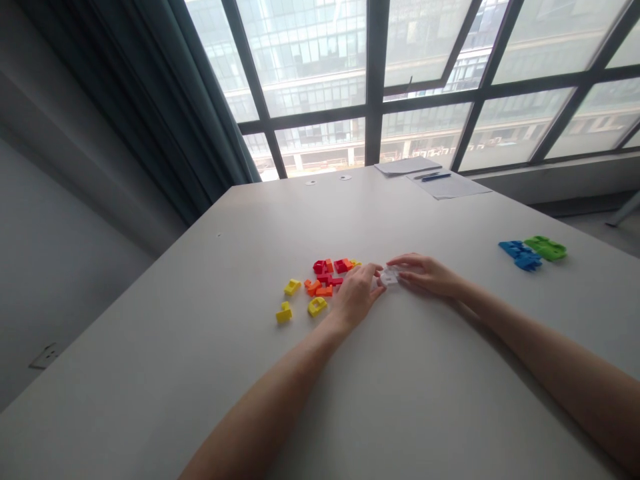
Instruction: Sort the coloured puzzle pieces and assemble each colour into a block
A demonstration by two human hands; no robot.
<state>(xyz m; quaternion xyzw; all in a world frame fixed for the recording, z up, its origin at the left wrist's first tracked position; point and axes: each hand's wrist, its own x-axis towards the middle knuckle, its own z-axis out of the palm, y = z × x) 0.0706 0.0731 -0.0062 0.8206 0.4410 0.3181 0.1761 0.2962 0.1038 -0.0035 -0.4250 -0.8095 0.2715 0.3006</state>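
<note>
My left hand and my right hand meet at a small white piece on the pale table. Both sets of fingertips touch the piece, which lies flat on the tabletop. Just left of my left hand sits a cluster of small plastic pieces: red ones, orange ones and yellow ones, with two more yellow pieces further left. My left hand partly hides the cluster's right side.
A blue piece and a green piece lie together at the right. Sheets of paper and a pen rest at the table's far edge, under large windows. A curtain hangs at the left.
</note>
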